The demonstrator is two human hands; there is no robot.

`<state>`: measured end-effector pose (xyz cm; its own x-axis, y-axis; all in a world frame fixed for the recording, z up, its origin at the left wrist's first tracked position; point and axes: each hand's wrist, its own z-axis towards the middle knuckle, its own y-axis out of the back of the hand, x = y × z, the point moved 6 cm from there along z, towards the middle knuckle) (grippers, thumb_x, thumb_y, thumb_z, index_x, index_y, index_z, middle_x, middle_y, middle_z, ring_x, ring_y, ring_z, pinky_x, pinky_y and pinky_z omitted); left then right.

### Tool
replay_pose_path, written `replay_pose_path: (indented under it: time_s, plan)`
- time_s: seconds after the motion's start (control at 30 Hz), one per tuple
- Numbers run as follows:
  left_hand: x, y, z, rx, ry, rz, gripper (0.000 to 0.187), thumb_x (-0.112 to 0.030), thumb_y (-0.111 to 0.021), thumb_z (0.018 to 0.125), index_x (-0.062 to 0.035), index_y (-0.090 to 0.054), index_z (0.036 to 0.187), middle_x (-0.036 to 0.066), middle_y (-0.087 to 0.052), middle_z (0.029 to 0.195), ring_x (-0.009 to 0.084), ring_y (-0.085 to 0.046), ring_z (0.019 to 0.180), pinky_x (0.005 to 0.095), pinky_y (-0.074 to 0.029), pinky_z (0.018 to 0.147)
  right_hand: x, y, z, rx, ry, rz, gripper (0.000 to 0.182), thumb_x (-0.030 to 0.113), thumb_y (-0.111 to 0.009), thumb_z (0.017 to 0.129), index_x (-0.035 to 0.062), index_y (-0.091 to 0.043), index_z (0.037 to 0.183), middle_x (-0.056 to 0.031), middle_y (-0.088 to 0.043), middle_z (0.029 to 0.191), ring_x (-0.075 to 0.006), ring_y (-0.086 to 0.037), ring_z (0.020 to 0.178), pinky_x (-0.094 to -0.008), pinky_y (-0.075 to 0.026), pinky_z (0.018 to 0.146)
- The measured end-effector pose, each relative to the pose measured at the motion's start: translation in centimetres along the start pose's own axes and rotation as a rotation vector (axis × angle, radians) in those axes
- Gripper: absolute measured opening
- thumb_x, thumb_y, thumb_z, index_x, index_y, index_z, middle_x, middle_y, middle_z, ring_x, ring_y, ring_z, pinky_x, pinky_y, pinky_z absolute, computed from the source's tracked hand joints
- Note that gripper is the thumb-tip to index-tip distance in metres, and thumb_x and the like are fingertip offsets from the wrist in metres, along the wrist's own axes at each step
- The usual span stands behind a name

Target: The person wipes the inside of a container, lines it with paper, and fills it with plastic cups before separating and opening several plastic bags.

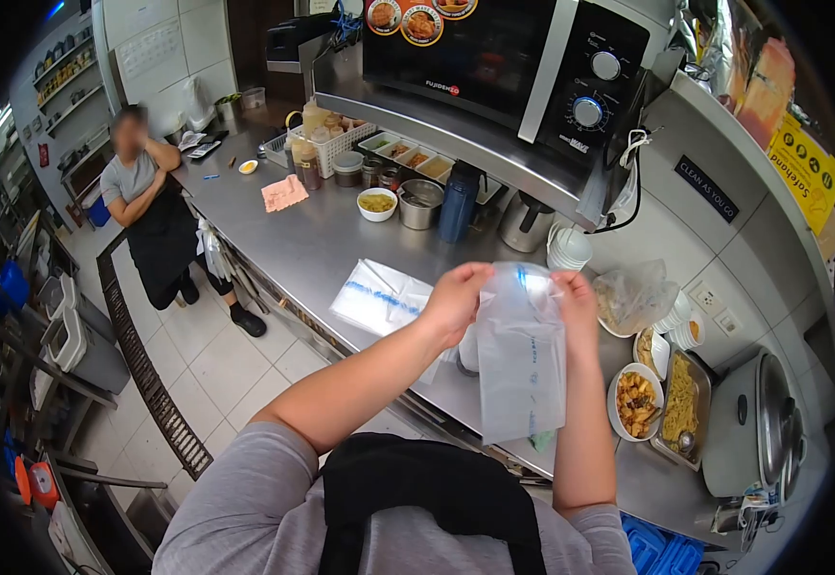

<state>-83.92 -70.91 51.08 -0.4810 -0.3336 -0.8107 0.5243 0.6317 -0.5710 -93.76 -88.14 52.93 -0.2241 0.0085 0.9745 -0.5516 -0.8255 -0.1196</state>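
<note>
A clear plastic bag (523, 369) with blue print hangs between my two hands, over the front part of the steel counter. My left hand (456, 305) is closed on its upper left edge. At the upper right edge, my right hand (576, 299) grips the same bag. Left of the bag, a stack of flat printed plastic bags (379, 295) lies on the counter. Part of a pale object shows behind the bag, mostly hidden by it.
The steel counter (264, 225) holds a white bowl (376, 205), a blue tumbler (460, 201) and a metal pitcher (527, 222). A food bowl (635, 402), a noodle tray (678, 407) and a large pot (739, 412) stand right. A microwave is above; a person (149, 192) leans at far left.
</note>
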Motion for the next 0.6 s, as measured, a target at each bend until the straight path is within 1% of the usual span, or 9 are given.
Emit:
replay_pose_path:
  time_s: [0.03,0.07,0.13,0.23,0.33,0.37,0.5,0.57,0.6]
  plan:
    - [1.4,0.4,0.4,-0.008,0.003,0.011,0.018,-0.026,-0.055,0.099,-0.0115,-0.06,0.108,-0.002,-0.058,0.085,0.0053,-0.049,0.059,0.022,-0.031,0.047,-1.6,0.8,0.0,-0.022,-0.011,-0.099,0.014,0.016,-0.053,0.098,0.007,-0.058,0.106,-0.0025,-0.064,0.085,-0.0109,-0.061,0.072,-0.0244,-0.052,0.064]
    - [2.0,0.8,0.3,-0.001,-0.001,0.008,0.018,-0.026,-0.055,0.099,-0.0115,-0.06,0.108,-0.002,-0.058,0.085,0.0053,-0.049,0.059,0.022,-0.031,0.047,-1.9,0.4,-1.0,-0.022,-0.005,-0.104,0.014,0.016,-0.053,0.098,0.007,-0.058,0.106,-0.0025,-0.064,0.085,-0.0109,-0.061,0.072,-0.0244,-0.052,0.064]
    - [4.5,2.5,-0.3,-0.053,0.155,0.073,0.016,-0.021,-0.051,0.1,-0.0089,-0.057,0.108,0.0,-0.059,0.091,0.0081,-0.054,0.071,0.0206,-0.039,0.051,-5.2,-1.6,-4.4,-0.165,-0.401,0.677,0.019,0.018,-0.05,0.099,0.0067,-0.057,0.113,-0.0022,-0.064,0.085,-0.0092,-0.06,0.071,-0.022,-0.048,0.058]
    - [10.8,6.3,0.8,-0.102,0.262,0.106,0.018,-0.027,-0.05,0.101,-0.0133,-0.059,0.108,-0.001,-0.058,0.083,0.006,-0.049,0.059,0.0215,-0.03,0.046,-9.2,-0.8,-4.9,-0.091,-0.598,0.314,0.021,0.021,-0.05,0.099,0.0093,-0.055,0.115,-0.0004,-0.063,0.083,-0.0073,-0.057,0.068,-0.0212,-0.044,0.053]
    - [13.9,8.1,0.6,-0.183,0.355,0.16,0.018,-0.027,-0.047,0.101,-0.0146,-0.057,0.109,-0.001,-0.057,0.082,0.0061,-0.05,0.06,0.021,-0.029,0.045,-14.3,-0.2,-5.9,-0.11,-0.72,0.32,0.018,0.022,-0.05,0.099,0.0125,-0.055,0.114,0.0018,-0.061,0.08,-0.006,-0.053,0.061,-0.021,-0.041,0.05]
    - [14.4,8.3,0.9,-0.189,0.372,0.155,0.017,-0.028,-0.046,0.101,-0.0165,-0.057,0.108,-0.002,-0.056,0.081,0.0066,-0.05,0.06,0.021,-0.028,0.045,-14.7,-0.1,-6.1,-0.182,-0.722,0.283,0.017,0.024,-0.05,0.1,0.0144,-0.056,0.112,0.0039,-0.058,0.075,-0.005,-0.047,0.054,-0.0208,-0.036,0.047]
    - [15.2,9.2,1.8,-0.142,0.412,0.119,0.015,-0.028,-0.047,0.101,-0.0174,-0.057,0.107,-0.002,-0.056,0.081,0.0079,-0.05,0.06,0.0222,-0.028,0.044,-14.9,0.1,-5.9,-0.145,-0.731,0.206,0.019,0.027,-0.05,0.099,0.0137,-0.056,0.111,0.0035,-0.058,0.073,-0.0061,-0.046,0.05,-0.0217,-0.033,0.045]
    - [14.4,8.4,1.4,-0.101,0.435,0.097,0.012,-0.022,-0.045,0.1,-0.0163,-0.053,0.107,-0.003,-0.054,0.087,0.0072,-0.045,0.064,0.0191,-0.03,0.048,-15.7,0.1,-4.9,-0.044,-0.672,0.133,0.022,0.03,-0.05,0.099,0.014,-0.056,0.113,0.0028,-0.061,0.076,-0.0069,-0.048,0.052,-0.0229,-0.031,0.044]
    - [13.8,8.9,1.5,-0.109,0.424,0.098,0.012,-0.022,-0.045,0.1,-0.0163,-0.053,0.107,-0.003,-0.054,0.087,0.0072,-0.045,0.064,0.0191,-0.03,0.048,-15.1,0.0,-4.7,0.049,-0.673,0.042,0.025,0.029,-0.051,0.098,0.018,-0.056,0.119,0.0013,-0.067,0.088,-0.0067,-0.053,0.058,-0.0229,-0.034,0.046]
